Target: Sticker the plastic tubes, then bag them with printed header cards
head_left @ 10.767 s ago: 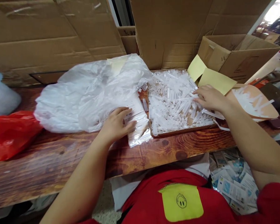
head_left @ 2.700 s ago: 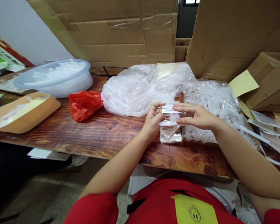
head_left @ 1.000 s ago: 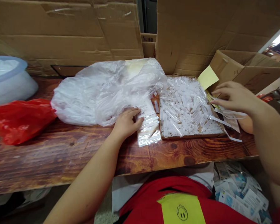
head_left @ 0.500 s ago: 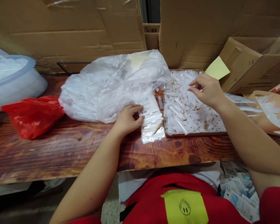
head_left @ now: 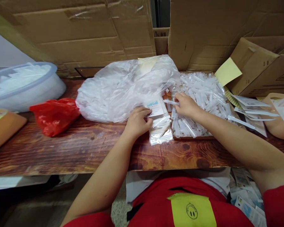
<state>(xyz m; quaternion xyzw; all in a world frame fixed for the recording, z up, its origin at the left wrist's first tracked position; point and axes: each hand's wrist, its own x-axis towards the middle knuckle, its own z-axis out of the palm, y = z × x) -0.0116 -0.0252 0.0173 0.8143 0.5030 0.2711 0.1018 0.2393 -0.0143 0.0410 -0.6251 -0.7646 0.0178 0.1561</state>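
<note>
My right hand point(head_left: 186, 105) pinches a small clear plastic tube point(head_left: 171, 102) above the left side of a shallow cardboard tray point(head_left: 191, 137). Many similar tubes point(head_left: 207, 91) are heaped in that tray. My left hand point(head_left: 139, 123) is closed at the left edge of a clear plastic bag point(head_left: 161, 136), thumb and forefinger on it. A printed white card point(head_left: 155, 107) shows at the bag's upper part. Part of the bag and card lies under crumpled translucent plastic sheeting point(head_left: 118, 91).
A red plastic bag point(head_left: 55, 115) and a bluish tub point(head_left: 38, 83) of white pieces stand left. Printed packets point(head_left: 254, 110) and an orange-tan container point(head_left: 278, 110) are at the right. An opened cardboard box point(head_left: 255, 66) stands behind. The wooden table's front edge point(head_left: 180, 167) is near my body.
My right hand has moved left and down from above the heaped tubes, and a tube now shows in its fingers near the bag. My left hand stays at the bag. The view has shifted left.
</note>
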